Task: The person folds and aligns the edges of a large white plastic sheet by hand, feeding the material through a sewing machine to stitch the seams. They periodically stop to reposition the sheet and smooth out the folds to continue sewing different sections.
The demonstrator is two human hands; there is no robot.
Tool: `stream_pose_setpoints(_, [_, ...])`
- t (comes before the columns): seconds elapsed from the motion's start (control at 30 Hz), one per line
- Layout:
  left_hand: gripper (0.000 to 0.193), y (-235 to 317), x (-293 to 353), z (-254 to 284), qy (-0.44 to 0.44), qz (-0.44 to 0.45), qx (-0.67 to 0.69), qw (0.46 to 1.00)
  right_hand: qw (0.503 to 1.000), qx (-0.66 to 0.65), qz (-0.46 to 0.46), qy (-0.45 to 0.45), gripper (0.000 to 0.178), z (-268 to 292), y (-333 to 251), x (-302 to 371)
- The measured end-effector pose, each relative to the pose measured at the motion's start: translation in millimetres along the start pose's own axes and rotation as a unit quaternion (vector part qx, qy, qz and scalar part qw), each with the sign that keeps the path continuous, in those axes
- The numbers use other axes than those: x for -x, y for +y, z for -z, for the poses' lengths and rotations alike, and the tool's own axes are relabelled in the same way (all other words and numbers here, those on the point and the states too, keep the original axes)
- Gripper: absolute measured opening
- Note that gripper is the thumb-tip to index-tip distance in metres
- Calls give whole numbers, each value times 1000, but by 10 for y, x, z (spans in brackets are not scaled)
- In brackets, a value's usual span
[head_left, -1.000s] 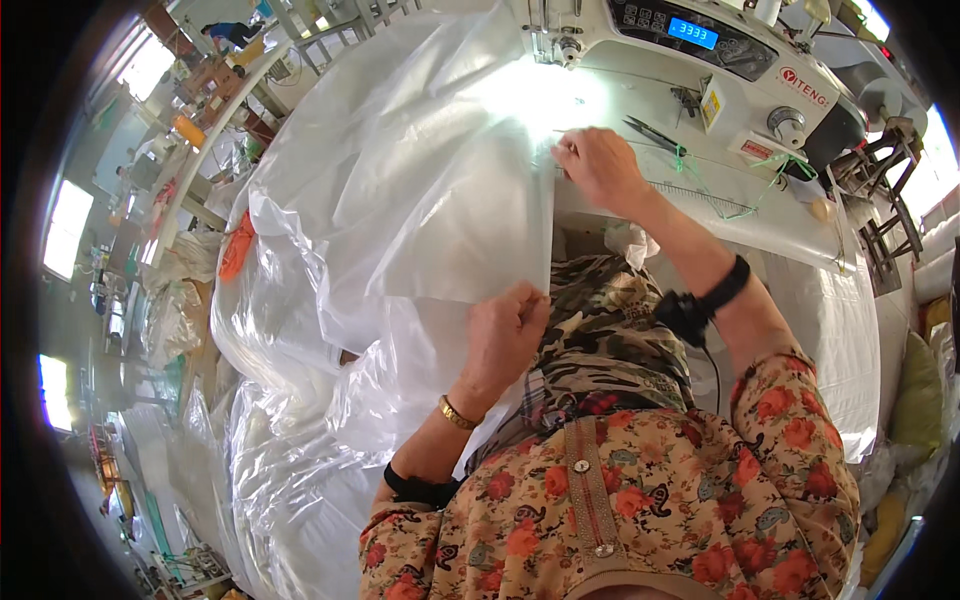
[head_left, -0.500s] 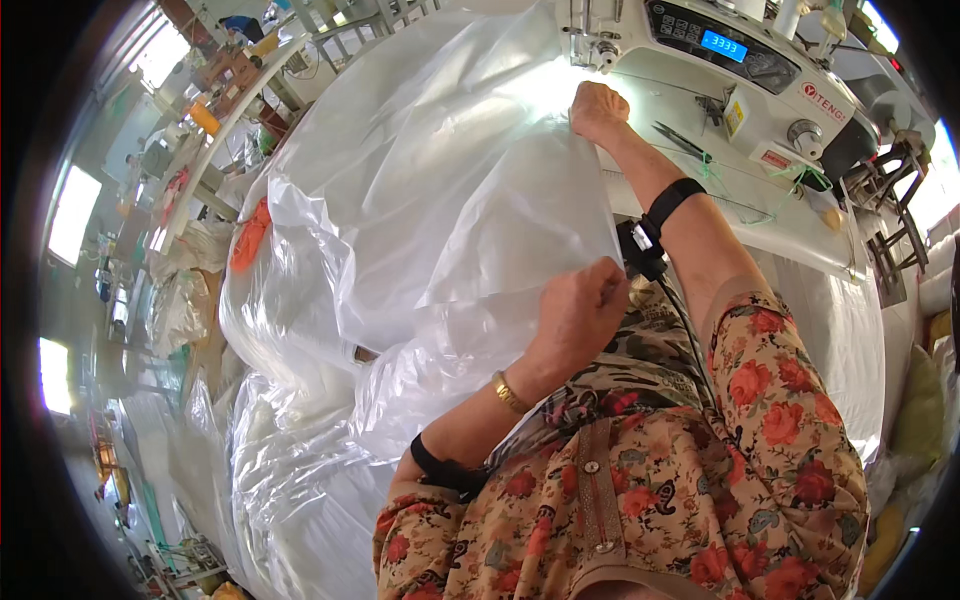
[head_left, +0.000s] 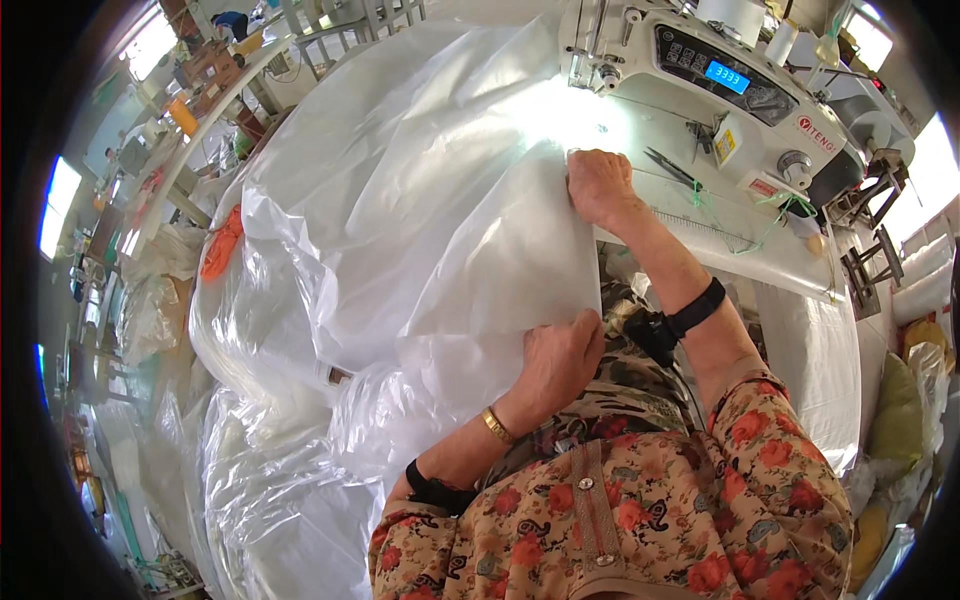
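A large sheet of translucent white plastic film point(head_left: 400, 220) spreads from the sewing machine point(head_left: 690, 80) down over the left side of the table and my lap. My right hand point(head_left: 600, 188) is closed on the sheet's right edge, a little below the lit needle area. Nearer to me, my left hand point(head_left: 565, 355) grips the same edge lower down, its fingers curled shut. Between the two hands the edge runs fairly straight. The needle itself is lost in the glare of the lamp.
Black thread snips point(head_left: 672, 168) and green thread point(head_left: 745, 222) lie on the machine bed right of my right hand. An orange bundle point(head_left: 223, 243) sits at the film's left side. A long bench point(head_left: 200, 140) with boxes stands far left; a green cushion point(head_left: 897, 415) is at right.
My right hand has come back from the needle area toward me, still on the film's edge. In the picture my left hand sits lower and further left. The view has shifted slightly.
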State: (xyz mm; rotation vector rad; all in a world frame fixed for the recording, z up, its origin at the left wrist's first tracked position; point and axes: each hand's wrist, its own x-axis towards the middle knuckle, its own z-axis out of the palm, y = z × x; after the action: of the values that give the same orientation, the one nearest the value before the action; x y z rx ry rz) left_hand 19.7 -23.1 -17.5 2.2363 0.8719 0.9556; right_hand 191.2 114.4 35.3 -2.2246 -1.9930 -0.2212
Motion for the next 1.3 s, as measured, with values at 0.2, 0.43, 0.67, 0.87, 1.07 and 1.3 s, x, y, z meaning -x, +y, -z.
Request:
stream_pose_setpoints(0.2, [11, -165, -72, -6, 25, -7, -7, 1000, 998, 40, 40, -30, 14, 87, -72, -123])
stream_pose_setpoints(0.43, [10, -190, -363, 48, 26, -7, -43, 999, 999, 35, 10, -40, 15, 19, -26, -452])
stream_pose_setpoints(0.67, [12, -102, -391, 25, 49, -3, -32, 998, 993, -72, -94, 8, 13, -89, 18, -302])
stream_pose_setpoints(0.87, [13, -136, -399, -13, 41, -6, -34, 999, 999, -33, -23, 1, 14, -42, -19, -105])
stream_pose_setpoints(1.07, [13, -228, -486, 22, 44, -14, -55, 997, 999, -5, 14, 51, 7, -116, 0, -219])
stream_pose_setpoints(1.3, [12, -323, -746, 92, 60, -15, -92, 994, 999, -27, 0, 17, 10, -114, 48, -527])
